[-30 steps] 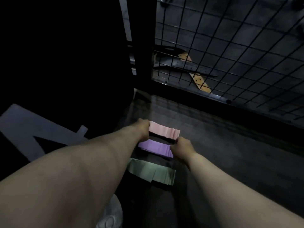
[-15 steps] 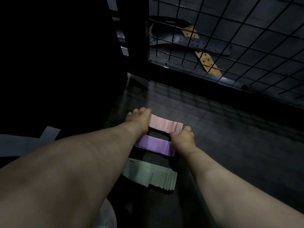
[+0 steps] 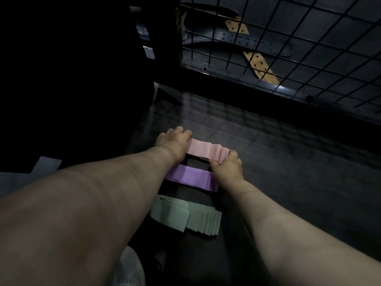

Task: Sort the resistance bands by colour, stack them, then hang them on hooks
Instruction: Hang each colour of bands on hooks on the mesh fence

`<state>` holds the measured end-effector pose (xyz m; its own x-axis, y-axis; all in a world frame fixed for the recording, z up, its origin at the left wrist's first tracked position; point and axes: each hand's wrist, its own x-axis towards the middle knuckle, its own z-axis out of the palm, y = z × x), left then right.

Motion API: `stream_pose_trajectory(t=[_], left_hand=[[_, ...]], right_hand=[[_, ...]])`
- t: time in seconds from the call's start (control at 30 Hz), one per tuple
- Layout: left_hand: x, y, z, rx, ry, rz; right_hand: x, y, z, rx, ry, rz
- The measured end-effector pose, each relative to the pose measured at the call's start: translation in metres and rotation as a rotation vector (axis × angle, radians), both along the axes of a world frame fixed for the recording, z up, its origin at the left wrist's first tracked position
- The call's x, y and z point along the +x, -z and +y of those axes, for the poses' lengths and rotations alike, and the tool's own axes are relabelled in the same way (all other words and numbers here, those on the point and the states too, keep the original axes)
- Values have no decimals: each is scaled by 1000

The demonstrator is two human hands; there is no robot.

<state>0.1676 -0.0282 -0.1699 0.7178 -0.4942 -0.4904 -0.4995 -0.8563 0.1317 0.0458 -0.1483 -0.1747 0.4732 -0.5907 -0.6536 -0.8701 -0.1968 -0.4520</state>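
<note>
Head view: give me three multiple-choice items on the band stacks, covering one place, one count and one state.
1. Which colour lies farthest from the wearer?
A pink
B purple
C green

2. How many colour stacks lie on the floor?
A two
B three
C five

3. The right end of the green stack is:
A squared flush
B fanned out in steps
C rolled up

Key:
1 A: the pink stack lies beyond the purple stack, which lies beyond the green one.
2 B: one pink, one purple and one green stack show.
3 B: the band edges show staggered one past the other at that end.
</note>
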Motion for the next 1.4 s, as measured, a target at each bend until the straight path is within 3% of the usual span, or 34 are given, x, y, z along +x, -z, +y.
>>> stream_pose_trajectory(t=[0.3,0.43,0.57,0.67,0.77,0.9,1.07,1.2,1.4], left_hand=[[2,-17,4,-73,155,-10],[5,-33,2,-52,276,15],[3,-54,-7,-76,484,-53],[1,-78,-20,-62,623,-103],[0,-115,-31,-46,678,-131],[-2,-167,-37,-77,718,-154],[-16,-238,-35,-270,552,-94],[-41,-299,-24,-614,511,-75],[-86,-363,-6,-1050,208,196]], right_hand=[[-1,-6,-5,61,-83,23],[3,-26,-10,-51,-398,89],[12,-54,-15,-109,-718,-125],[16,-76,-15,-78,-704,-200],[15,-104,-23,-154,-624,-221],[6,-160,-33,-304,-711,-296],[-12,-248,-39,-335,-787,-300],[-28,-325,-39,-447,-855,-321],[-59,-438,-26,-464,-795,-424]])
